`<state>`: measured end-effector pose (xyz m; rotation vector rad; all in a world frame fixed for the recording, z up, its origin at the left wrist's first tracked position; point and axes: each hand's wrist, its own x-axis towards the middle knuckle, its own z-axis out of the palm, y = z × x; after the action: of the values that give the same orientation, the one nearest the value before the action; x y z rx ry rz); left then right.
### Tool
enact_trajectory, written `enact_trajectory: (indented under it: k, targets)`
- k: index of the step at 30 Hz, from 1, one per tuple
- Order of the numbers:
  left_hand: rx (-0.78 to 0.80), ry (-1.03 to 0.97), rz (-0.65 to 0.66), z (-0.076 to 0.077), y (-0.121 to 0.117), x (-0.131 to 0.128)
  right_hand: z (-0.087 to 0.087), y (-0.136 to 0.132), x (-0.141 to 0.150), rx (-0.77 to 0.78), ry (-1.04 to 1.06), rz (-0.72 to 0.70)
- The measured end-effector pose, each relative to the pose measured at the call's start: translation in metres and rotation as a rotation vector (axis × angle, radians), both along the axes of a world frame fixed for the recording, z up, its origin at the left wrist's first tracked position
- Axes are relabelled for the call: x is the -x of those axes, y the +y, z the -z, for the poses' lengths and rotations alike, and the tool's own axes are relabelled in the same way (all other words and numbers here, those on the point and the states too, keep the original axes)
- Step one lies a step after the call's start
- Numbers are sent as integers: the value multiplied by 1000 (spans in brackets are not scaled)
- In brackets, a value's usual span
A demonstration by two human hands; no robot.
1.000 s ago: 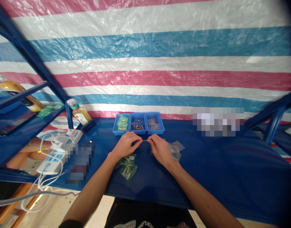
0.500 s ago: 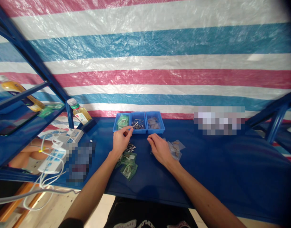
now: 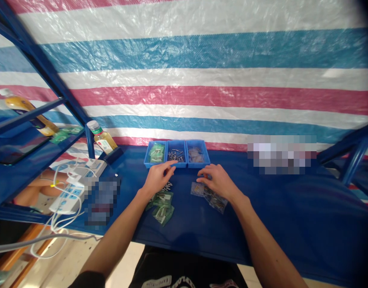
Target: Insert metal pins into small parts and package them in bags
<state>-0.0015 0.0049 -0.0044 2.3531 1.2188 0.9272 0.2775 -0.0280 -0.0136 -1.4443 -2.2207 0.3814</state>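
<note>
My left hand (image 3: 159, 176) hovers at the front edge of the middle blue bin (image 3: 177, 165), thumb and forefinger slightly apart, with nothing visible between them. That bin holds short metal pins (image 3: 175, 156). More metal pins (image 3: 168, 186) lie on the table beside this hand, just behind several green plastic packets (image 3: 162, 214). Over on the right, my right hand (image 3: 216, 179) is open, its fingers bent and parted above clear plastic packets (image 3: 215, 200) with small metal parts inside. Its palm side is hidden.
A left bin (image 3: 155, 154) of green packets and a right bin (image 3: 197, 155) of clear packets flank the middle one. A bottle (image 3: 102, 138), a white power strip (image 3: 66, 198) with cables and a blurred flat object (image 3: 102, 202) are on the left. A blurred bundle (image 3: 281, 154) sits back right.
My hands were together around a thin pin, then parted. The left went toward the middle bin and is now slightly right again; the right moved right, opening over the clear packets, which have shifted.
</note>
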Motion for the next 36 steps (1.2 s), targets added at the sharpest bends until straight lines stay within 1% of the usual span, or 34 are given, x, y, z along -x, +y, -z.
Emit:
enact_trajectory:
  k: [4,9,12,14,16,19,22,24,27,32,36]
  targets:
    - [-11,64,83,0,-2,-2,3,-3,4,44,-76,-63]
    - [-32,89,96,0,-1,-1,7,-8,18,43,-32,-75]
    - [-33,88,104,-1,-2,-1,7,-9,24,47,57,-98]
    - [-33,80,126,-2,-3,-2,7,-10,29,66,166,-98]
    - [-43,77,168,-3,-5,-3,6,-12,35,104,305,-52]
    - [-69,91,267,-5,-7,-5,7,-15,46,134,464,-47]
    - [-89,91,354,-6,-9,-7,10,-17,54,128,569,-45]
    - [-98,79,369,-7,-8,-8,13,-17,57,130,635,-52]
    - [-102,78,353,-7,-8,-8,15,-15,57,123,677,-36]
    - [-73,99,365,-8,-9,-9,15,-15,57,44,659,59]
    - [-51,112,376,-7,-9,-9,16,-16,60,77,712,76]
